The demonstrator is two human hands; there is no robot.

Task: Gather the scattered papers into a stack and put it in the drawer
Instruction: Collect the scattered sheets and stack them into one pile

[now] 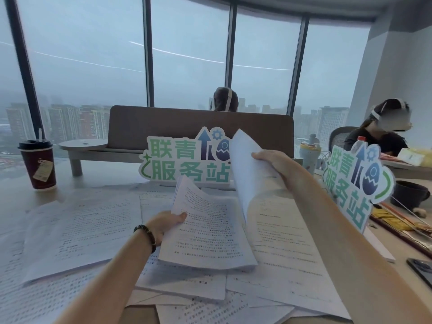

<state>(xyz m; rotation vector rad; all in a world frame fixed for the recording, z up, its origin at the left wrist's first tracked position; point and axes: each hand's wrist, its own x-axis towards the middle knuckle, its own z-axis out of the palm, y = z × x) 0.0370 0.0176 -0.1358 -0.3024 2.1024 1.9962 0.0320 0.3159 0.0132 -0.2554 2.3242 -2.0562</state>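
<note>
Left hand (167,224) grips a thin sheaf of papers (205,232) at its left edge, thumb on top, fingers underneath; a dark bead bracelet (146,237) sits on that wrist. Sheaf is white, covered in small printed text lines, far end curling upward, near end lying just above the sheets on the table. Right hand (272,160) holds a second sheet (247,169) lifted high, pinched at its right edge with fingers curled round it; this sheet is blank white on the side facing the camera, bowed, its lower edge dropping down to the paper pile.

Scattered papers (77,232) cover most of the light wood table (14,197), overlapping at mixed angles, all white with printed text, some sticking out past the near edge. More loose sheets lie under the right forearm, at bottom centre.

Behind the papers: green and blue cutout sign (184,160) standing upright, a second same-style sign (353,185) at right. Dark red takeaway cup (38,164) with black lid and straw at left, well apart from the papers. Dark phone (420,270) at the right edge. Brown desk divider (201,129) behind the sign, two seated people beyond. Drawer not seen in the head view
</note>
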